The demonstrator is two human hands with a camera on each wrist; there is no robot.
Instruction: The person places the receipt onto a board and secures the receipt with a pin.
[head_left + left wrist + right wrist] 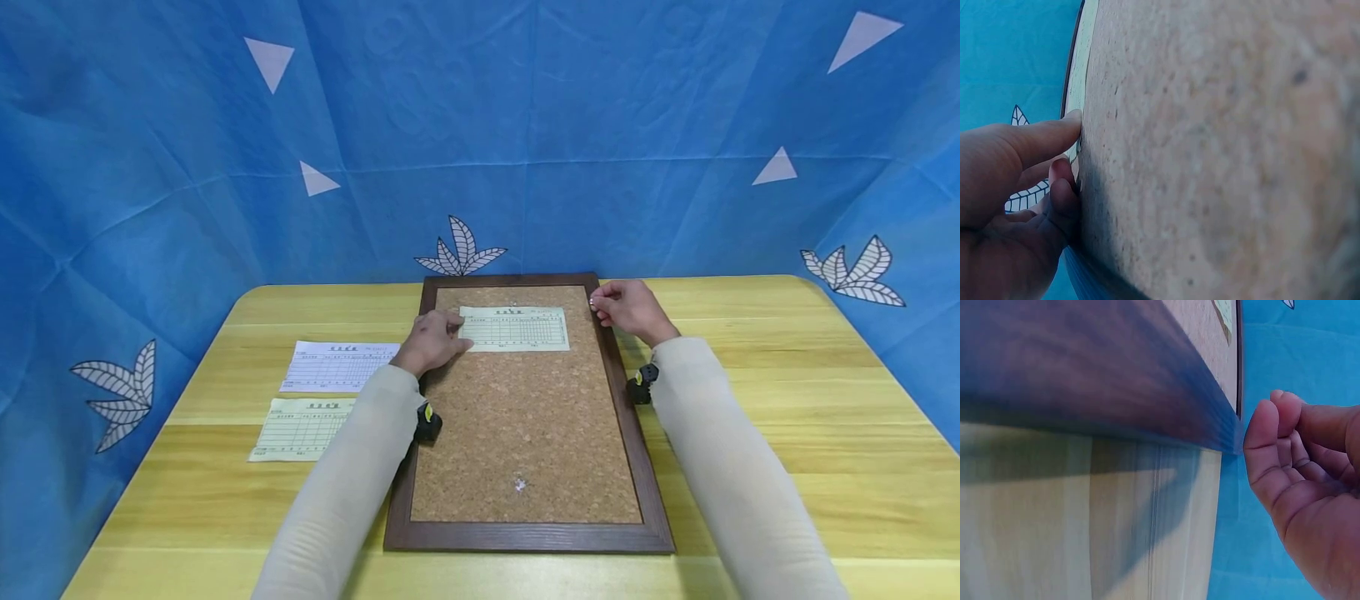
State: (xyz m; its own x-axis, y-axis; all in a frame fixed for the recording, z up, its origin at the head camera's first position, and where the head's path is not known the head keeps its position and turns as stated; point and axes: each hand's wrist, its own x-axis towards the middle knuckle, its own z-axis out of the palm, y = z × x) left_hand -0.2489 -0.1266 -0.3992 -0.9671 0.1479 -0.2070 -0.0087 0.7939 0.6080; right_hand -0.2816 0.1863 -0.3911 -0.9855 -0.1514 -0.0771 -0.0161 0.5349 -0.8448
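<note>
At far left, a blue cloth (420, 117) printed with pale triangles and leaf motifs hangs behind and beside a wooden table (750, 367). On the tabletop lie a white form (330, 367) and, just nearer the viewer, a green form (300, 429), the latter partly covered by the left sleeve (345, 483). The left arm extends forward and inward, its wrist over the dark left rail of a framed corkboard (525, 417). The left hand (429, 340) is unclenched, forefinger and thumb spread apart, their tips resting at the left end of a pale green slip (517, 329). This slip lies lengthwise across the upper part of the cork. Near the board's lower edge sits a small silvery cluster (521, 484). At right, the right sleeve (735, 467) reaches forward and bends inward at the wrist. The right hand (628, 310) is held beside the upper right rail, thumb and forefinger meeting in a pinch, the other fingers curled. Between the tips shows a small pale object (592, 302), apparently a pin, though it is too small to identify with certainty; the right wrist view hides it behind the fingertips.
</note>
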